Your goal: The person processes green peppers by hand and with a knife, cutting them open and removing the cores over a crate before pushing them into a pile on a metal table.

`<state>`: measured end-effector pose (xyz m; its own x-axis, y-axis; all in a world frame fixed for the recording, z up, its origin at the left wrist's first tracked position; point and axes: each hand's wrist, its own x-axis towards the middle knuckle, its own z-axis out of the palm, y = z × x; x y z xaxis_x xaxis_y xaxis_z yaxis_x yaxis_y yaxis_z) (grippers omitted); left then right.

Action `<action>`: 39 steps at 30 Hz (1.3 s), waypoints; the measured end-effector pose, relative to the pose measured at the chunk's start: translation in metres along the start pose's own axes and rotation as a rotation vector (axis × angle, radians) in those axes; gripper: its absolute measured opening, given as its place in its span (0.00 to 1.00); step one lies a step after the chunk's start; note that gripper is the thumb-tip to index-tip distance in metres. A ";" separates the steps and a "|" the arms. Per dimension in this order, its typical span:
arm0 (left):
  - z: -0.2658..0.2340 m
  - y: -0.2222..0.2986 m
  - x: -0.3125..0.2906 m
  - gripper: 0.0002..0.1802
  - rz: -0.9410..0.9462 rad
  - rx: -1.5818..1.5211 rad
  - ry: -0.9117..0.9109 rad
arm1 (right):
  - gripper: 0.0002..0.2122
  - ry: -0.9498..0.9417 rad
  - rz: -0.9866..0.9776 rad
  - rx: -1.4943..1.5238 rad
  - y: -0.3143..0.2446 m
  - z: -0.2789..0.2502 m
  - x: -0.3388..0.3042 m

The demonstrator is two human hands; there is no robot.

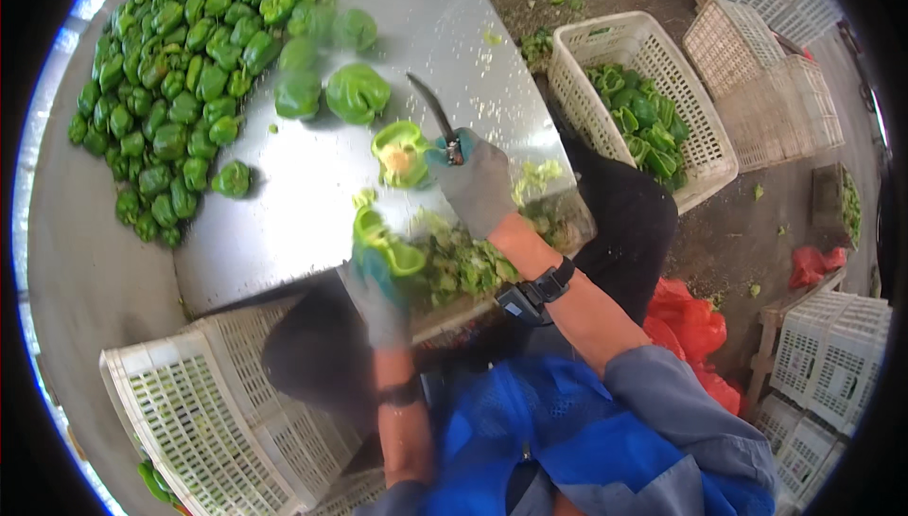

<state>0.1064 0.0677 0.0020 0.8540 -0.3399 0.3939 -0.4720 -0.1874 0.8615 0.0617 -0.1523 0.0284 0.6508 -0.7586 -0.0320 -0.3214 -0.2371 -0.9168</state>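
My right hand [473,185], in a grey glove with green fingertips, is closed round a knife [436,109]. Its dark curved blade points up and to the left. Against the thumb side of that hand is a cut green bell pepper half [400,158] with its pale seed core showing; whether the fingers grip it too, I cannot tell. Lower and to the left, my gloved left hand [376,297], smeared by motion, holds another pepper half [386,244], hollow side showing. Two whole bell peppers, one of them this large one [357,94], sit just beyond on the metal table [293,204].
A big heap of green peppers [175,90] covers the table's far left. Trimmings [463,261] lie in a container below its near edge. Right of the table stands a white crate [700,128] holding peppers. Another white crate [203,412] is at lower left; red bags [686,322] lie right.
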 end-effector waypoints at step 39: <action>0.123 0.089 0.022 0.37 -0.859 -0.471 -1.004 | 0.12 -0.222 -0.384 -0.086 0.059 -0.211 -0.048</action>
<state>0.0565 -0.0702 0.0481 0.2213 -0.8213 -0.5258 0.3990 -0.4157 0.8173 -0.1338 -0.2578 0.0596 0.8629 -0.4593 0.2107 -0.0774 -0.5323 -0.8430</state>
